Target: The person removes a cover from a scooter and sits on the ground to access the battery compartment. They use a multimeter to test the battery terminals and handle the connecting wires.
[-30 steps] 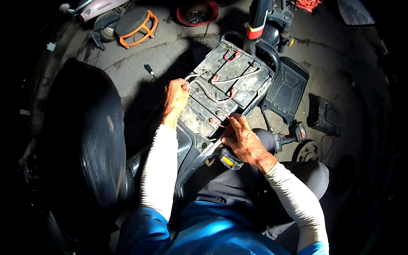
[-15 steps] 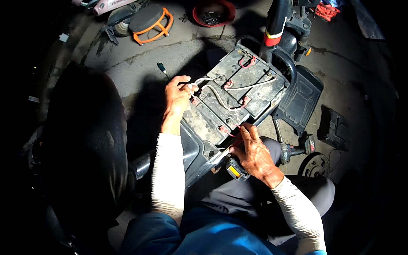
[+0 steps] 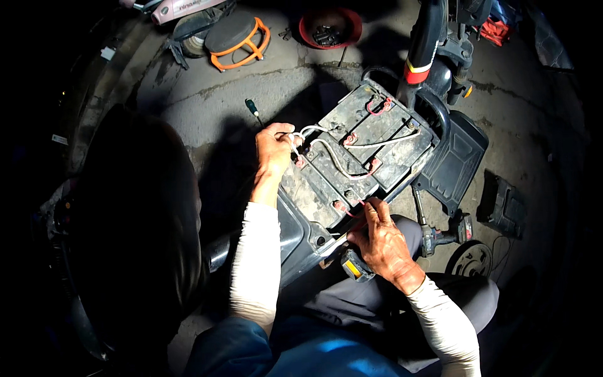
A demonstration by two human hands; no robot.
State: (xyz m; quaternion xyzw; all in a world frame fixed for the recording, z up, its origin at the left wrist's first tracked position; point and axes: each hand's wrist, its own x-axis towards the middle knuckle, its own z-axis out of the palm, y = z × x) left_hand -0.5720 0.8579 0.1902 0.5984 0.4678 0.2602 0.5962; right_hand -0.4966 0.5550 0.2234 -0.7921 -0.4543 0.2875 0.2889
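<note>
Dusty dark batteries (image 3: 383, 122) sit in a vehicle's open black frame, linked by white cables (image 3: 336, 160) and short red wires (image 3: 374, 110) on bolted terminals. My left hand (image 3: 273, 151) is closed on a white cable at the batteries' left edge, beside a terminal. Lower right, my right hand (image 3: 386, 245) rests at the front edge by a red wire, fingers bent; what they hold is hidden. Just below it is a black object with a yellow label (image 3: 355, 267).
A black seat (image 3: 144, 232) stands left. A screwdriver (image 3: 253, 108), orange-framed round object (image 3: 235, 41) and red bowl (image 3: 330, 28) lie beyond the batteries. A black panel (image 3: 455, 157), power tool (image 3: 443, 235), dark plastic piece (image 3: 505, 207) and round plate (image 3: 471, 257) lie right.
The whole view has shifted, so the batteries appear further right and lower. My left fingers have lifted and curled round the white cable; my right hand stays at the front edge.
</note>
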